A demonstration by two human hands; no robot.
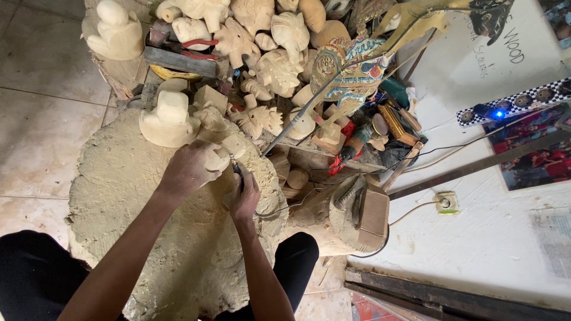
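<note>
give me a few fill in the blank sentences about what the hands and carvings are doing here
1. The left hand grips a pale, unpainted ____ carving.
2. The right hand holds a small dark-handled ____ against that carving.
3. Both hands work over a big rough ____ block.
4. The only painted piece, a puppet, lies to the ____ of the hands.

Missing words: wooden; tool; wooden; right

A pale, unpainted wooden carving [223,151], roughly shaped, sits tilted atop a sawdust-coated stump [119,196], a dark-handled carving tool [238,172] pressed against it.
</note>
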